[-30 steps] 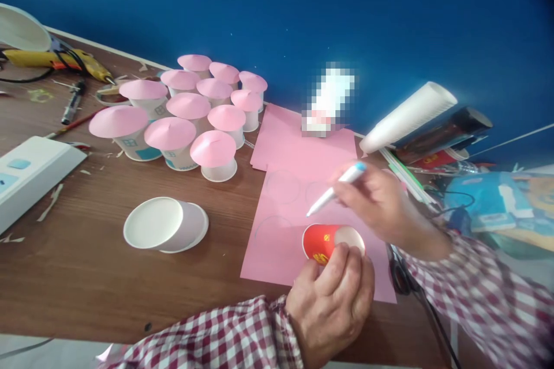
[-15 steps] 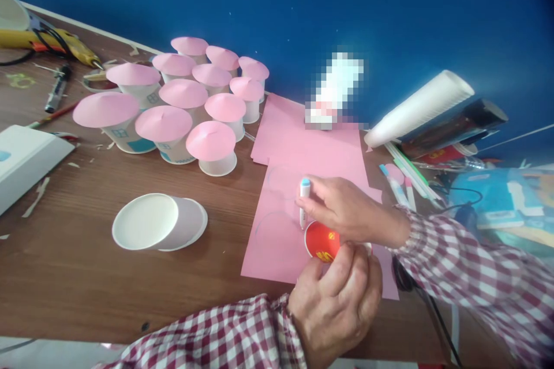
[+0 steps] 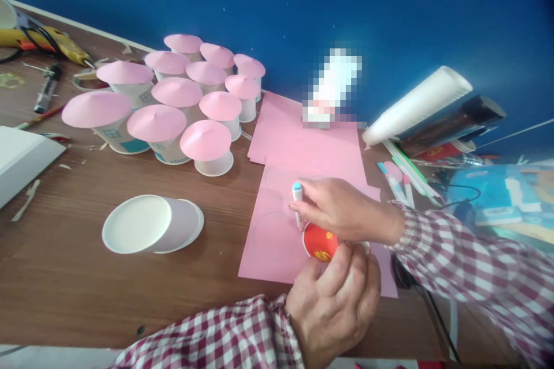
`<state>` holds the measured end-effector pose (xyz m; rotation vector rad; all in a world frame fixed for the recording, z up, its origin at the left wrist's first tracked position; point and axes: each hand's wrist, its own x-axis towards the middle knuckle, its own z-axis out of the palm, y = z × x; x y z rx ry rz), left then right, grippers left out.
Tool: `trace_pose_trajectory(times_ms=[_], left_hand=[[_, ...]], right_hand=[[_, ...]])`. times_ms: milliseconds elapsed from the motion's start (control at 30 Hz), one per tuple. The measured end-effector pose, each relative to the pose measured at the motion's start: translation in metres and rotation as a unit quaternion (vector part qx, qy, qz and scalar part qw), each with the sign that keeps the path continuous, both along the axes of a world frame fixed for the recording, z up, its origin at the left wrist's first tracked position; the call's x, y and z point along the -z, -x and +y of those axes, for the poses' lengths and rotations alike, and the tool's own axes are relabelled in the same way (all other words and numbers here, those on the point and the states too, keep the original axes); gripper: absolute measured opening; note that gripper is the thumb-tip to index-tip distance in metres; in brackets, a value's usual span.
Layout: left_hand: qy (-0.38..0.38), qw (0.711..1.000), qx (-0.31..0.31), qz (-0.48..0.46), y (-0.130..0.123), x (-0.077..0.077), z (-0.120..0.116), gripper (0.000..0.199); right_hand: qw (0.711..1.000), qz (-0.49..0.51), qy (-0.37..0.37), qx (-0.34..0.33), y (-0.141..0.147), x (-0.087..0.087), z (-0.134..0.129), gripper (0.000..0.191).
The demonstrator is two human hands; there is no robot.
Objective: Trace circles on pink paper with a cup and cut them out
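Observation:
A red paper cup (image 3: 319, 240) with yellow marks stands rim down on a pink sheet (image 3: 270, 256). My left hand (image 3: 335, 302) is wrapped round its near side. My right hand (image 3: 341, 207) grips a white marker (image 3: 298, 206) with a blue end up; its lower tip is at the sheet, beside the cup's far left edge. Faint circle outlines show on the sheet left of the marker. More pink sheets (image 3: 303, 144) lie behind. My right hand hides part of the cup.
Several cups with pink cone tops (image 3: 205, 140) stand at the back left. Two white cups (image 3: 138, 223) lie left of the sheet. A yellow glue gun (image 3: 64, 46) is far left. Stacked white cups (image 3: 419, 104), markers (image 3: 392, 181) and a blue package (image 3: 497, 196) are at right.
The marker in my right hand has shifted slightly left and now leans more, its top to the left. My left hand stays on the cup. The whole view has shifted a little.

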<state>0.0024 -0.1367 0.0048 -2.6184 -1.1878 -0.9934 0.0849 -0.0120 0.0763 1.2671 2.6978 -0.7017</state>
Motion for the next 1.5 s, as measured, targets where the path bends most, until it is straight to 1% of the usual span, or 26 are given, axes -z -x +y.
trace_pose_trajectory(times_ms=[467,600,833,967,1100,1333,1500], left_hand=[[0.008,1.0,-0.004,-0.003,0.0,-0.001,0.001,0.037],[0.011,1.0,-0.003,-0.004,-0.001,-0.003,0.001,0.037],[0.006,1.0,-0.009,0.0,-0.001,-0.003,0.001,0.037],[0.005,1.0,-0.009,0.008,-0.001,-0.003,0.001,0.038],[0.012,1.0,-0.005,0.016,-0.001,-0.004,0.001,0.039],[0.012,1.0,-0.001,0.015,-0.001,-0.004,0.002,0.039],[0.01,0.999,0.007,0.03,-0.001,-0.005,0.002,0.041]], right_hand=[[1.0,-0.016,-0.013,-0.022,0.002,0.001,0.002,0.024],[1.0,-0.005,0.015,-0.014,0.002,0.001,0.005,0.023],[0.993,0.061,0.09,0.045,-0.007,0.003,0.012,0.022],[0.989,0.091,0.092,0.077,-0.017,0.004,0.014,0.021],[0.978,0.133,0.119,0.105,-0.03,0.008,0.014,0.021],[0.956,0.202,0.118,0.177,-0.054,0.02,0.005,0.022],[0.942,0.224,0.093,0.234,-0.069,0.023,-0.008,0.024]])
